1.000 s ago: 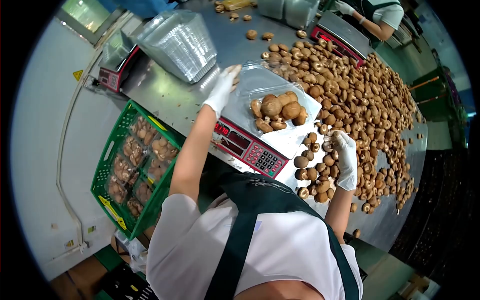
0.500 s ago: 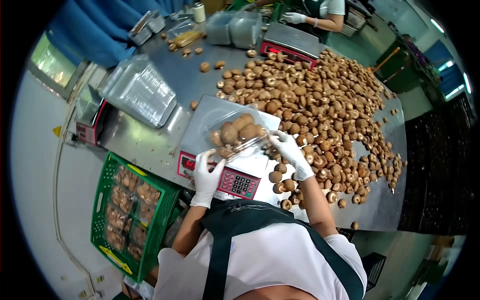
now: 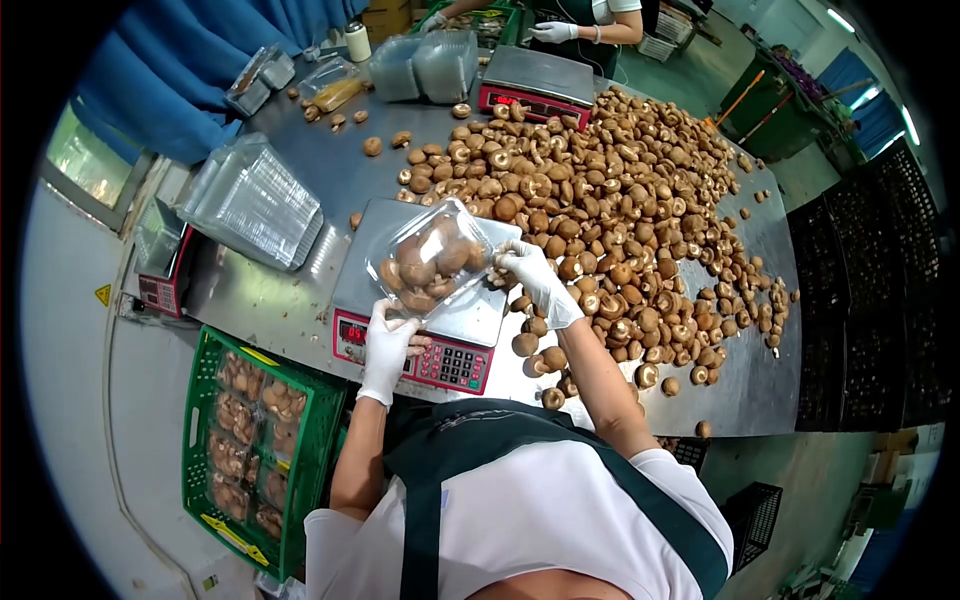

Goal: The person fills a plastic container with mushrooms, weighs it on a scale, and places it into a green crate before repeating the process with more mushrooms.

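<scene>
A clear plastic clamshell box (image 3: 462,283) of brown mushrooms is tilted above the steel plate of a digital scale (image 3: 352,290), its lid down over the mushrooms. My left hand (image 3: 388,350), in a white glove, grips the box's near left corner, close to the scale's red display and keypad. At the box's right edge, my gloved right hand (image 3: 535,280) has its fingers closed on the rim. Just beyond that hand lies a large heap of loose shiitake mushrooms (image 3: 610,210).
Stacked empty clear boxes (image 3: 260,205) stand at the left, beside a second scale (image 3: 165,285). A green crate (image 3: 195,430) of filled boxes is at lower left. Across the table are another scale (image 3: 540,75), more stacked boxes (image 3: 425,65) and a co-worker's gloved hand (image 3: 553,32).
The box has been tipped up and turned between my hands, and its lid now sits closer over the mushrooms. The whole view has shifted slightly.
</scene>
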`<act>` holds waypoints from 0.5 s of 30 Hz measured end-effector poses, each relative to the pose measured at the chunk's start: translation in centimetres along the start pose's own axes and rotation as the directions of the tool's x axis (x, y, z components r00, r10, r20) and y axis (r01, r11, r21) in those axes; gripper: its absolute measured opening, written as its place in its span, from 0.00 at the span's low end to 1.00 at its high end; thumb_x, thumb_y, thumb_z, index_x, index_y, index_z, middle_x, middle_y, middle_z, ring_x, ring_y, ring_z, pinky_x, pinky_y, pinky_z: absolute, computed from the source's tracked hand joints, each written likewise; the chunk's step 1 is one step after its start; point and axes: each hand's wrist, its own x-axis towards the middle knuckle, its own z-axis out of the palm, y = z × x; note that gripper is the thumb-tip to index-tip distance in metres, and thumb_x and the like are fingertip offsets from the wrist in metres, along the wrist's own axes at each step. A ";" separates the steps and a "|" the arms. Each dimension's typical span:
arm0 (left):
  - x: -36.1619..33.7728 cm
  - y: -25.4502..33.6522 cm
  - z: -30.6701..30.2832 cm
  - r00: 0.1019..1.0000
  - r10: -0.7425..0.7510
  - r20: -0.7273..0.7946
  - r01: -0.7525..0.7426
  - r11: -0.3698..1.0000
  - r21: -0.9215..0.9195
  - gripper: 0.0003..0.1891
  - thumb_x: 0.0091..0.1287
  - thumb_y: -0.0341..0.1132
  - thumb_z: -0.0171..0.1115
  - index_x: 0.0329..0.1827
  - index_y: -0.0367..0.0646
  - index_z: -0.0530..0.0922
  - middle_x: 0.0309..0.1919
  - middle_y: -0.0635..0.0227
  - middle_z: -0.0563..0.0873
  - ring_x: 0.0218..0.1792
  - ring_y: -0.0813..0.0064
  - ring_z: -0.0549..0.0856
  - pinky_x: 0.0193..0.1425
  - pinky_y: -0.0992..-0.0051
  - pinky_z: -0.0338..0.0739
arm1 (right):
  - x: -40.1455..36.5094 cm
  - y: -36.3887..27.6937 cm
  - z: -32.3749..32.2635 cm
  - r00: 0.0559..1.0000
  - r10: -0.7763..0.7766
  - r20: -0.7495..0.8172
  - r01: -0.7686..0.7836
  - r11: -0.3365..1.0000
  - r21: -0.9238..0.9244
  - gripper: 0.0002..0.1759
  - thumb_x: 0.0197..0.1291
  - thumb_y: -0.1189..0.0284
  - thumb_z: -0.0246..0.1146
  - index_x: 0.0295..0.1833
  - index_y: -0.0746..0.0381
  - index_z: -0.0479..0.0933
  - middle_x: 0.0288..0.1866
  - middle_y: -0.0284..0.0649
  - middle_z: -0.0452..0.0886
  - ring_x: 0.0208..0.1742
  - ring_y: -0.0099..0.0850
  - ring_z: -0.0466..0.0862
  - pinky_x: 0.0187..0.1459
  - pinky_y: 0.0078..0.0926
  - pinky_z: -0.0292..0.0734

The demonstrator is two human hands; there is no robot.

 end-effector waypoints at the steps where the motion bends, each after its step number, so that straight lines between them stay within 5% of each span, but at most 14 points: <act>1: -0.1 -0.3 0.0 1.000 -0.002 0.000 0.002 1.000 0.001 0.15 0.63 0.24 0.53 0.50 0.41 0.62 0.32 0.58 0.82 0.25 0.73 0.84 0.24 0.81 0.77 | 0.0 0.5 -0.1 1.000 0.002 0.000 -0.002 1.000 0.001 0.03 0.60 0.78 0.56 0.38 0.67 0.72 0.30 0.39 0.79 0.28 0.27 0.83 0.29 0.21 0.81; 5: 1.4 -4.0 -0.3 0.995 0.096 -0.027 -0.099 0.988 -0.121 0.13 0.63 0.19 0.50 0.48 0.40 0.61 0.30 0.57 0.81 0.21 0.72 0.83 0.23 0.81 0.77 | -0.2 3.6 -1.1 0.986 -0.159 0.048 0.161 0.987 -0.030 0.02 0.57 0.79 0.55 0.36 0.65 0.71 0.27 0.38 0.78 0.27 0.24 0.81 0.29 0.18 0.76; 9: 0.8 -6.1 -1.2 0.962 0.256 -0.098 -0.264 0.962 -0.077 0.12 0.62 0.17 0.50 0.46 0.37 0.63 0.28 0.61 0.79 0.22 0.75 0.82 0.25 0.82 0.77 | -3.8 2.8 -0.7 0.973 -0.211 0.092 0.227 0.946 -0.232 0.04 0.56 0.79 0.59 0.37 0.65 0.72 0.29 0.37 0.80 0.29 0.23 0.81 0.31 0.18 0.76; 11: 0.9 -8.0 -2.5 0.873 0.464 -0.152 -0.461 0.886 0.052 0.12 0.62 0.19 0.53 0.47 0.36 0.66 0.29 0.64 0.79 0.28 0.78 0.82 0.29 0.82 0.76 | -5.2 2.5 -0.2 0.949 -0.285 0.135 0.313 0.904 -0.290 0.04 0.54 0.79 0.62 0.34 0.66 0.73 0.31 0.36 0.81 0.34 0.22 0.80 0.36 0.20 0.77; 12: 0.1 -7.5 -3.8 0.837 0.543 -0.061 -0.509 0.816 0.272 0.14 0.61 0.21 0.56 0.50 0.36 0.69 0.35 0.64 0.81 0.37 0.80 0.82 0.38 0.81 0.77 | -5.7 2.6 -0.1 0.925 -0.332 0.183 0.379 0.826 -0.418 0.04 0.52 0.80 0.62 0.32 0.66 0.74 0.32 0.36 0.81 0.35 0.24 0.81 0.37 0.21 0.76; 13: -1.2 -6.8 -3.7 0.857 0.498 -0.135 -0.461 0.856 0.234 0.16 0.60 0.23 0.57 0.51 0.38 0.69 0.41 0.60 0.82 0.43 0.76 0.82 0.46 0.78 0.77 | -5.9 2.7 0.1 0.896 -0.374 0.241 0.444 0.723 -0.529 0.04 0.50 0.81 0.63 0.31 0.66 0.74 0.32 0.36 0.81 0.36 0.26 0.81 0.38 0.22 0.76; 15: -2.9 -4.4 -4.3 0.625 0.781 -0.008 -0.641 0.519 0.565 0.17 0.58 0.24 0.61 0.50 0.38 0.70 0.48 0.57 0.81 0.47 0.68 0.83 0.50 0.74 0.77 | -6.1 2.5 1.2 0.678 -0.620 0.394 0.718 0.447 -0.534 0.07 0.44 0.83 0.65 0.31 0.64 0.75 0.35 0.38 0.82 0.36 0.32 0.82 0.39 0.24 0.77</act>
